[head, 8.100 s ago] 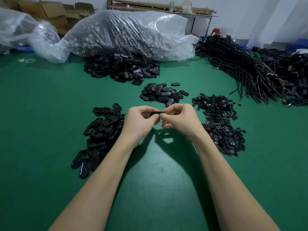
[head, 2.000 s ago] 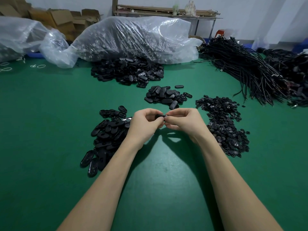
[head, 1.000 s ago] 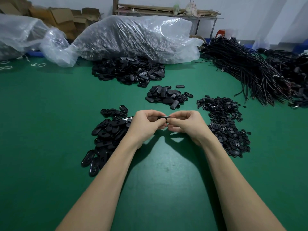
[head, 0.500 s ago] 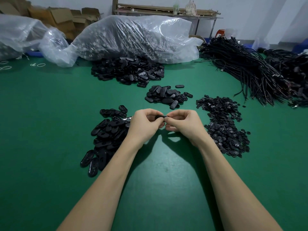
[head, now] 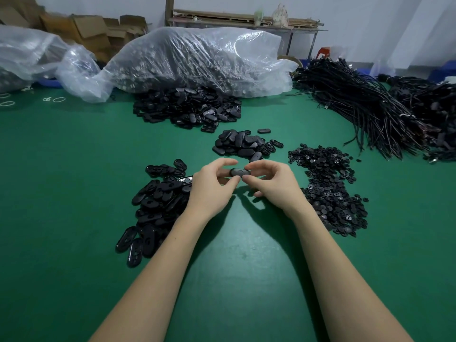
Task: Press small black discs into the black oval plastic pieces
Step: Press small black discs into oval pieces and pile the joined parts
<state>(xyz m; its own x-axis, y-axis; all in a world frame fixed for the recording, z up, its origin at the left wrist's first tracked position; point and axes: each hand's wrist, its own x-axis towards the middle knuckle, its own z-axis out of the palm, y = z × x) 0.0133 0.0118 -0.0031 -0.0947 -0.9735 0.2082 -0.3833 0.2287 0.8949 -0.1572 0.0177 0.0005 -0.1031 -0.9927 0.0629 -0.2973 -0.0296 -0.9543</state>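
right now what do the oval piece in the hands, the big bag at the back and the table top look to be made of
Oval piece, pinched between left hand and right hand: looks like moulded black plastic, matte with a soft sheen, rounded edges.
Bag: thin clear plastic film, glossy, crinkled; dark parts show through.
Table top: smooth green covering, low sheen; possibly a rubber or vinyl mat, hard to say.

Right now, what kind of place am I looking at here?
Probably a small assembly workshop: piles of black oval pieces and small discs on a green worktable, bagged parts in clear plastic, and bundled black cables.
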